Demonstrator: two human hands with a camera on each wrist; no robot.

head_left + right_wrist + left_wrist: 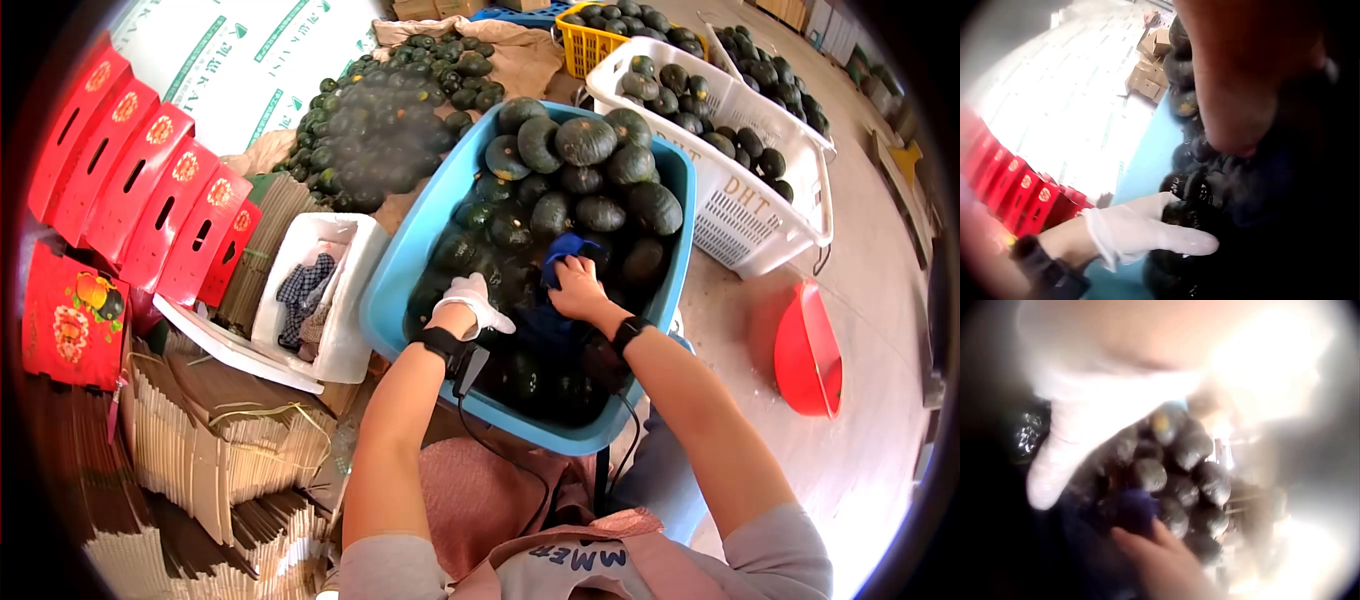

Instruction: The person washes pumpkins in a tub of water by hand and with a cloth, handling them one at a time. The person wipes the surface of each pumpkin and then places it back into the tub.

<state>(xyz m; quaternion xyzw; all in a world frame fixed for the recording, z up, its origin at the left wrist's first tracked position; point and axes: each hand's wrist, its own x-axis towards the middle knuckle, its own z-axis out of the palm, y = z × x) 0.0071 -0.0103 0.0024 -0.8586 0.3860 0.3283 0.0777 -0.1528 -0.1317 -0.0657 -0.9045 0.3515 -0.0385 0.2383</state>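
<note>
Blue cloth (570, 246) seemingly within right fingers (567, 274)

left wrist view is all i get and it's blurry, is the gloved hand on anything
Observer: Yes, the right wrist view shows the left hand with fingers and thumb on either side of a dark squash.
Operator: what sits by the tub on the left
Observer: A white foam box, with checked cloth inside.
Operator: and on the floor to the right
Observer: A red basin, tipped on its side.
</note>
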